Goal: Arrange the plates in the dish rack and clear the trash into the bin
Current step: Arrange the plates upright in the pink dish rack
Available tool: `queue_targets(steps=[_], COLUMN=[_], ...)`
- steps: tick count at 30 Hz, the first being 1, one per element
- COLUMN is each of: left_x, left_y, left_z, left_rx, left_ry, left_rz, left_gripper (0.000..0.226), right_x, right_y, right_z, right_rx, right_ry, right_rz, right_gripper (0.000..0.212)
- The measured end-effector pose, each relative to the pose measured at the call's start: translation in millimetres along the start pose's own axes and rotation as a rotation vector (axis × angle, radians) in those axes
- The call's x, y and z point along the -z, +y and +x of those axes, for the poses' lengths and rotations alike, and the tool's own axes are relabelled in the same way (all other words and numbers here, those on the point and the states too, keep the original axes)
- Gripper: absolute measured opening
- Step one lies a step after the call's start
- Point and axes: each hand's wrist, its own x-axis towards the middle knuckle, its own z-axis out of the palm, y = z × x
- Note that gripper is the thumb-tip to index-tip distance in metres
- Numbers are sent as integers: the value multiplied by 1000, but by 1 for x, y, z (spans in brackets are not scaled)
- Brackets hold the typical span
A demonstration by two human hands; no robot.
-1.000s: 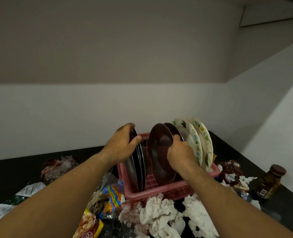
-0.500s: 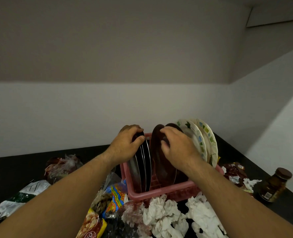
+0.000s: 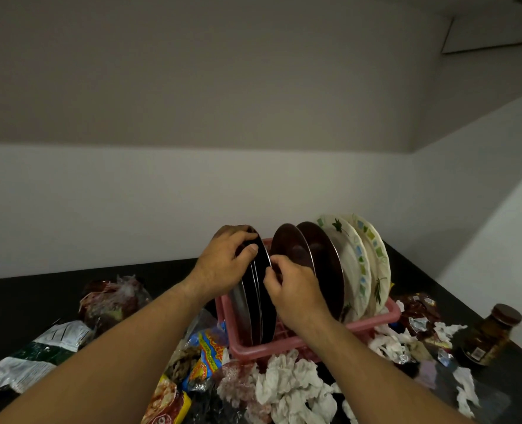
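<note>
Plates (image 3: 350,258) stand in the dish rack (image 3: 272,346); left grip (image 3: 223,267) clasps the dark plates (image 3: 267,304) at its left end, right grip (image 3: 296,289) curled at their rim, hold unclear. Trash (image 3: 290,384) around the rack is not yet binned.

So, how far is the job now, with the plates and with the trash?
Done: two brown plates and two patterned plates stand in the pink rack. In hand: the left hand grips the dark plates at the rack's left end, and the right hand pinches their rim. To do: crumpled tissues and snack wrappers lie on the counter; no bin shows.
</note>
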Motion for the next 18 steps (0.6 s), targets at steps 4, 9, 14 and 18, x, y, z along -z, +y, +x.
queue_targets(steps=[4,9,14,18], left_x=[1,2,1,1], left_y=[0,-1,-1,-1], left_z=[-4,-7,-10,-9], left_rx=[13,1,-11,-38], left_ry=[25,36,45,47], left_rz=[-5,-12,-7,17], left_gripper=[35,33,27,25], right_x=[3,16,41,57], right_y=[-6,-26,-51,-66], right_z=[14,54,85,99], right_rx=[-17,-45,28,25], right_ry=[23,-85,-23,118], right_rz=[-111,-297,-517,-551], right_gripper=[20,25,22,25])
